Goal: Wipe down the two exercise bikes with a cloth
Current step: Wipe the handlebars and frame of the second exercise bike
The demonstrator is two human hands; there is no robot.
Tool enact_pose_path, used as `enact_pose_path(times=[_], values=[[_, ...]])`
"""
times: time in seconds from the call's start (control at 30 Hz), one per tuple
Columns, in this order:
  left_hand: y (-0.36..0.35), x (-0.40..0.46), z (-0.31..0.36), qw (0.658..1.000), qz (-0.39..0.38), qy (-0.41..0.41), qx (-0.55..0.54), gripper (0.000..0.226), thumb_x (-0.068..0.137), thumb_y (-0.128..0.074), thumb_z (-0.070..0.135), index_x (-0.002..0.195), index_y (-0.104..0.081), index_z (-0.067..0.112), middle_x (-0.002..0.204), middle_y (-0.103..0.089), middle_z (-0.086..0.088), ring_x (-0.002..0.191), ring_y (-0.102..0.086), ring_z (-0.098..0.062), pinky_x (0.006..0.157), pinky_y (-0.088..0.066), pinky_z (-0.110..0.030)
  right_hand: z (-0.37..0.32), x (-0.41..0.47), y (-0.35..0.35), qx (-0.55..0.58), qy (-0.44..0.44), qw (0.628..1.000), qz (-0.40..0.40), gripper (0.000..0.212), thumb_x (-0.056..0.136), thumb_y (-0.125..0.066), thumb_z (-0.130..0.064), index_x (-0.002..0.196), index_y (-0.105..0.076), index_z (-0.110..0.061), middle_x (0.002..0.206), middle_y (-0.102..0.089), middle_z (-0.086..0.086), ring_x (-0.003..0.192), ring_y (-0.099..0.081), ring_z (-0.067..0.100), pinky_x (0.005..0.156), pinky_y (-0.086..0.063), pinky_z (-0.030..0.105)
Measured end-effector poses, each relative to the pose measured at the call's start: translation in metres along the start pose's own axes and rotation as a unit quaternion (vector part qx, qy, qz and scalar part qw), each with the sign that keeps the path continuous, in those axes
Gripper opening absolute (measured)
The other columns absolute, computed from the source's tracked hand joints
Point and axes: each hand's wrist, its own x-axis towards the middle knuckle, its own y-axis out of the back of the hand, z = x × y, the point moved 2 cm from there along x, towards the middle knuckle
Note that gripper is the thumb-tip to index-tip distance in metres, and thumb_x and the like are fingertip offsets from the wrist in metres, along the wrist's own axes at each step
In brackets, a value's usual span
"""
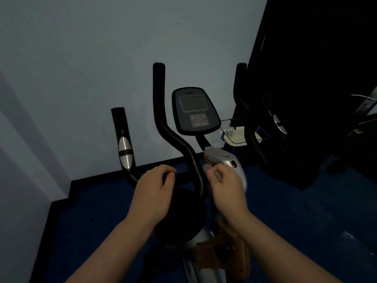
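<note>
Left hand (156, 187): forearm enters from the bottom edge and rises toward the bike (183, 164). The hand lies palm down, fingers curled over the black handlebar (175, 139) where its crossbar runs level; the grip is closed round that bar.

Right hand (227, 185): forearm enters from the lower right. The fingers are bent and bunched round a pale cloth (210, 169), which shows between the knuckles and hangs blurred past the far side of the hand. The grip is closed on the cloth and the cloth is against the silver stem housing (222, 157), just right of the handlebar's upright bend. Motion blur hides how the thumb lies.

Relative to the grips: the console (194, 110) stands above and between them, tilted back on its post. The inner left upright of the handlebar rises directly above the left grip; an outer bar with a silver sensor (125, 154) stands to the left of it. The right uprights rise above and to the right of the right grip, in deep shadow. The black seat (179, 213) lies below both grips, between the wrists.

Room: a pale wall (102, 58) stands beyond the bike, a black skirting at its foot. Blue floor (306, 211) lies open on both sides of the frame. A dark mass (316, 78) closes the upper right, close behind the right uprights. A white tray (236, 135) sits low by the wall, beyond the right grip. The scene is dim; no second bike can be made out with certainty.
</note>
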Motion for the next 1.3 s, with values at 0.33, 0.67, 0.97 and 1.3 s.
enact_pose_path(times=[0.33,0.67,0.97,1.3], values=[[0.013,-0.021,-0.005,0.986,0.149,-0.038,-0.064,0.026,0.093,-0.048,0.017,0.108,-0.056,0.036,0.105,-0.056,0.019,0.101,-0.051,0.007,0.083,-0.039,-0.014,-0.067,0.021,-0.005,0.009,0.299,0.94,-0.165,0.015,0.086,-0.066,-0.015,0.1,-0.071,-0.016,0.103,-0.065,-0.004,0.1,-0.057,0.004,0.091,-0.045,0.022],[0.057,-0.037,-0.044,0.983,0.173,-0.019,-0.055,0.03,0.092,-0.051,0.016,0.114,-0.056,0.035,0.112,-0.054,0.025,0.11,-0.047,0.007,0.088,-0.036,-0.014,-0.073,0.043,-0.028,-0.203,0.323,0.853,-0.355,0.034,0.08,-0.072,-0.026,0.11,-0.06,-0.039,0.113,-0.064,-0.016,0.105,-0.058,0.004,0.091,-0.049,0.029],[0.066,0.004,-0.056,0.989,0.113,-0.081,-0.043,0.031,0.093,-0.052,0.013,0.119,-0.056,0.028,0.127,-0.05,0.02,0.117,-0.044,0.006,0.1,-0.035,-0.021,-0.07,0.032,-0.045,-0.257,0.223,0.871,-0.354,0.046,0.088,-0.063,-0.03,0.133,-0.051,-0.033,0.133,-0.048,-0.005,0.123,-0.045,0.013,0.103,-0.034,0.025],[0.099,0.059,-0.08,0.977,0.021,-0.199,-0.069,0.03,0.091,-0.039,0.036,0.116,-0.056,0.034,0.132,-0.05,0.021,0.123,-0.042,0.006,0.101,-0.029,-0.012,-0.106,-0.025,-0.11,-0.324,0.106,0.93,-0.139,0.035,0.097,-0.04,-0.04,0.126,-0.043,-0.022,0.116,-0.059,-0.003,0.107,-0.054,0.016,0.099,-0.035,0.031]])
